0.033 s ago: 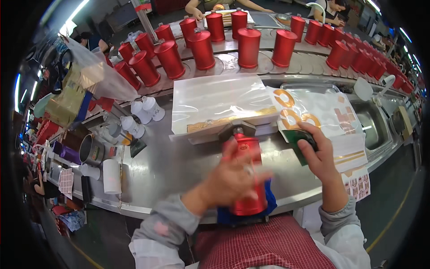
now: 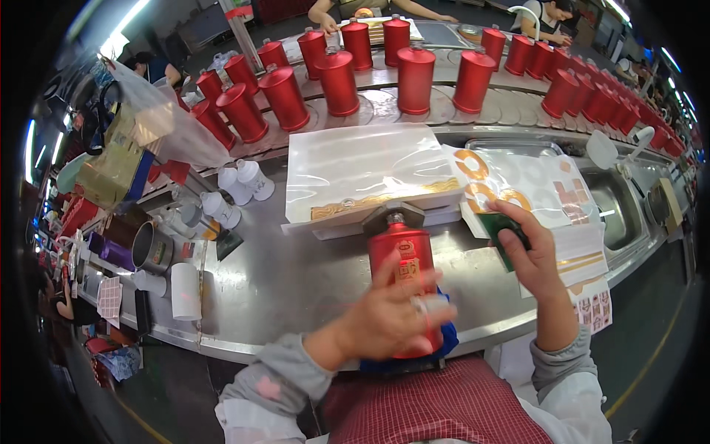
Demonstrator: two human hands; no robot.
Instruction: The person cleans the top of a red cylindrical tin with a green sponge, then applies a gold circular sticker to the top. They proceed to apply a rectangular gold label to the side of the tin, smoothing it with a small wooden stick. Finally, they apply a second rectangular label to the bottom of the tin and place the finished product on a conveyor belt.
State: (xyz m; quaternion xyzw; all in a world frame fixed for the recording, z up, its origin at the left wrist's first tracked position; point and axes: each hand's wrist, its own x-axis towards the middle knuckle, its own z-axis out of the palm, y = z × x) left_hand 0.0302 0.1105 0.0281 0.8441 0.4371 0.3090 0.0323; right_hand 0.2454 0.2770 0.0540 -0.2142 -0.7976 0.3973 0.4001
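Note:
A red bottle (image 2: 400, 248) with gold markings lies tilted before me, its neck in a dark notched holder (image 2: 373, 220) and its base by my apron on a blue cloth (image 2: 449, 337). Over its lower front my left hand (image 2: 388, 318) is spread, fingers apart and slightly blurred. Something white wraps one finger; whether the hand touches the bottle I cannot tell. My right hand (image 2: 536, 255) grips a flat green scraper (image 2: 497, 233), right of the bottle. Beside it are sheets with gold ring stickers (image 2: 473, 164). Behind the holder stands a clear-covered white board (image 2: 362, 166) with a gold strip.
Red bottles (image 2: 416, 81) line a curved conveyor (image 2: 370, 103) at the back. White spray bottles (image 2: 255, 180), a metal pot (image 2: 151, 248) and a paper roll (image 2: 186, 291) stand left. A sink (image 2: 617, 211) is at the right. Other people work beyond the conveyor.
My left hand has shifted slightly down and right, so more of the bottle's gold markings show. My right hand still holds the scraper, moved slightly to the right.

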